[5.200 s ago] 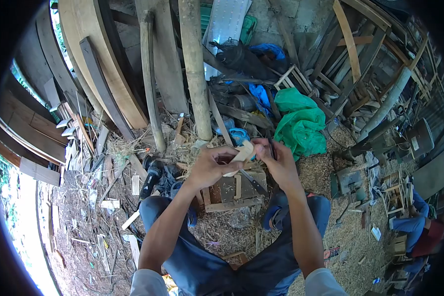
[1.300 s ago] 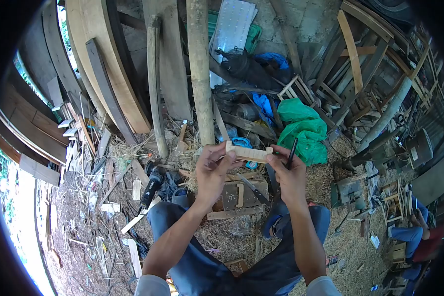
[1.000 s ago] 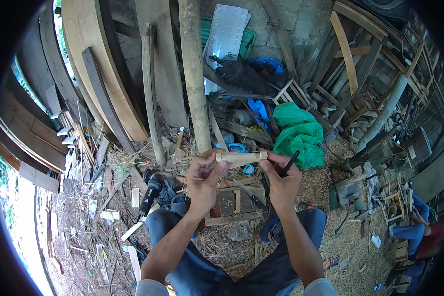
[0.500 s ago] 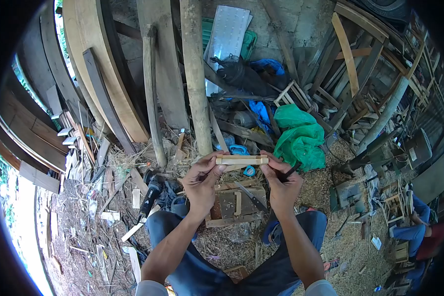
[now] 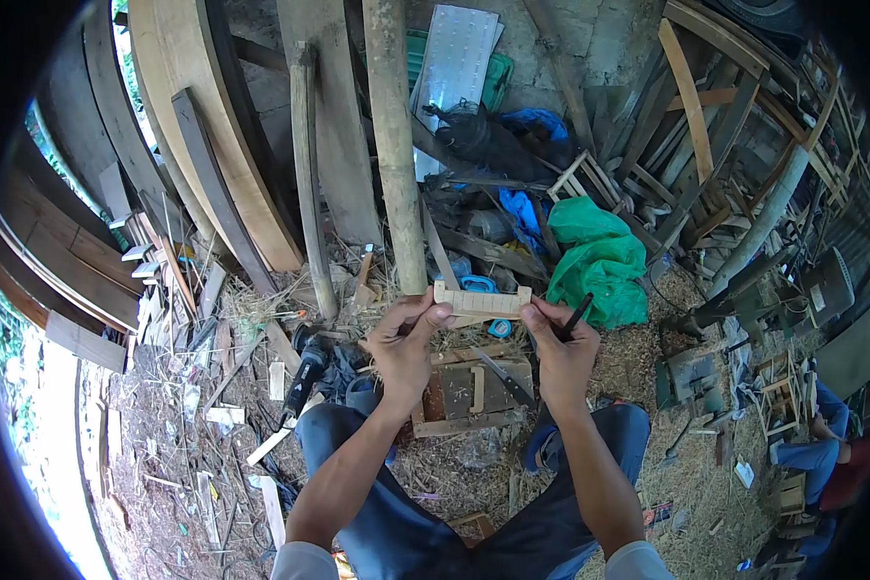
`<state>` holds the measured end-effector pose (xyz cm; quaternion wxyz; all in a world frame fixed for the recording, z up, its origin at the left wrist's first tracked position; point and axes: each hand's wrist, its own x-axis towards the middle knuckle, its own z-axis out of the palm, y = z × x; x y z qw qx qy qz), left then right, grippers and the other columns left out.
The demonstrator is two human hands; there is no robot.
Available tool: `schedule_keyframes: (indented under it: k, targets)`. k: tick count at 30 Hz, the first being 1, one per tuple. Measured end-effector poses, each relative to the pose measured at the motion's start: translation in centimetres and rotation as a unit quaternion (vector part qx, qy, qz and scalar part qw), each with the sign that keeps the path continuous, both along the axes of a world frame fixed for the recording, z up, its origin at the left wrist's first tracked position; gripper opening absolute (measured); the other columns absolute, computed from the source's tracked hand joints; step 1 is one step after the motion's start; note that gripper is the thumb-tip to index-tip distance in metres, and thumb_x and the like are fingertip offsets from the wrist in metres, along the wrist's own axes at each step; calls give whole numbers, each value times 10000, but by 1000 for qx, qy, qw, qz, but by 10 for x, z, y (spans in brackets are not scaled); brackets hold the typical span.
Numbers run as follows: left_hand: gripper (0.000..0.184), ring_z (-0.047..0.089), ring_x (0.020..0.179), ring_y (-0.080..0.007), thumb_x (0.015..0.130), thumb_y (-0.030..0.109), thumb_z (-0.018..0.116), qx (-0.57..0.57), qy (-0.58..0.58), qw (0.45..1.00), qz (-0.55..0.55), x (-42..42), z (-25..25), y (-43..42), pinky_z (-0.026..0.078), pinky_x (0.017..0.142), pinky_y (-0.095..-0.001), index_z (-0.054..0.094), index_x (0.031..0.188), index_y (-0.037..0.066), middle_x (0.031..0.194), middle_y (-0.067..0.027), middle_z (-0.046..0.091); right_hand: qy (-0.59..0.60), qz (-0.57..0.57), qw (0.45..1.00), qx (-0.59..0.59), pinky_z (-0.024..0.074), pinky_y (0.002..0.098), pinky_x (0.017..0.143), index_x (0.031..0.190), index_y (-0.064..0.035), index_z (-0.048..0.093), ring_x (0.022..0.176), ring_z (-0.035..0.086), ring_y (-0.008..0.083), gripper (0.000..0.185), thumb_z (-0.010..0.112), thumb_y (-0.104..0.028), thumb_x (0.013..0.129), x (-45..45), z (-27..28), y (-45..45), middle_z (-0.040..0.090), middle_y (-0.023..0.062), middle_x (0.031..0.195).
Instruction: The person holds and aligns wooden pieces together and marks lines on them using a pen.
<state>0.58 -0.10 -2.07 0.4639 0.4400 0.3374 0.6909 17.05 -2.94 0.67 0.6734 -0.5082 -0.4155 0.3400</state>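
Between both hands is a short pale wooden piece with raised ends and thin dark lines across its face. My left hand pinches its left end between thumb and fingers. At the right end, my right hand grips it the same way, with a dark pen also tucked among the fingers. Below the hands, a low wooden block bears a knife and a similar small wooden piece. A blue tape measure lies just beyond the block.
A black power tool lies left of my knees. Green plastic is heaped ahead on the right. A wooden post and long boards stand in front. Another person's leg shows at far right. Shavings cover the ground.
The wooden piece has been tilted so its lined face now shows more. Both hands still hold it, and the whole view has shifted slightly.
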Motion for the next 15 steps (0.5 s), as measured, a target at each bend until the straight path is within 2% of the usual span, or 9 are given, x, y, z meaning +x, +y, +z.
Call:
schedule_keyframes:
  k: [8, 10, 12, 15]
  targets:
    - [103, 643, 821, -151, 844, 3, 636, 17, -47, 998, -26, 5, 5, 0, 573, 722, -283, 635, 941, -32, 948, -112, 638, 11, -3, 999, -42, 238, 188, 489, 943, 27, 693, 563, 346, 0, 196, 726, -103, 799, 6, 2, 0, 514, -76, 642]
    - [66, 643, 800, -164, 841, 39, 651, -5, -51, 998, -24, 6, 4, 1, 590, 695, -295, 638, 878, -15, 927, -112, 631, 23, -1, 999, -41, 238, 188, 488, 941, 21, 696, 562, 344, -1, 192, 730, -99, 795, 7, -1, 3, 520, -74, 648]
    - [70, 644, 802, -166, 843, 48, 652, -15, -43, 999, -21, 3, 6, 3, 590, 698, -296, 640, 871, -15, 932, -115, 633, -42, 9, 999, 27, 239, 188, 486, 956, 3, 698, 554, 333, 0, 197, 733, -95, 789, 8, -3, 6, 527, -76, 657]
    - [82, 644, 804, -168, 845, 65, 656, -30, -40, 999, -17, 2, 10, 2, 590, 702, -299, 645, 857, -15, 938, -121, 636, -101, 16, 995, 3, 246, 191, 485, 962, -10, 699, 547, 327, 4, 189, 729, -75, 787, 8, 9, 0, 533, -75, 665]
